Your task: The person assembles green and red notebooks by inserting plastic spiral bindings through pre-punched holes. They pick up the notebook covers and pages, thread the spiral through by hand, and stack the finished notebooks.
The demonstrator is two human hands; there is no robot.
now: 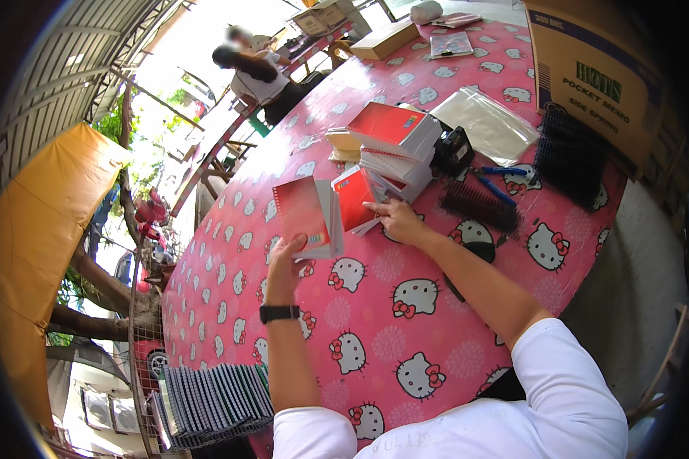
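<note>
My left hand [285, 258] grips a small batch of red-covered memo notebooks [298, 208] by the lower edge, thumb on the front cover. Close to its right, my right hand [400, 220] has its fingers closed on the edge of another red memo notebook [352, 197]. White page edges fan out under both covers. Behind my right hand rises a stack of red memo notebooks [386, 122] with white pages and punched edges. A black device [452, 151] stands against the right side of that stack. My right palm and some fingertips are hidden.
Black spiral coils [478, 206] and blue-handled pliers [497, 191] lie right of the stack, near clear plastic sleeves [486, 126]. More black coils [570, 161] sit by a large cardboard box [597, 76]. Spiral-bound notebooks [218, 402] are piled at the lower left. Another person [264, 76] sits further off.
</note>
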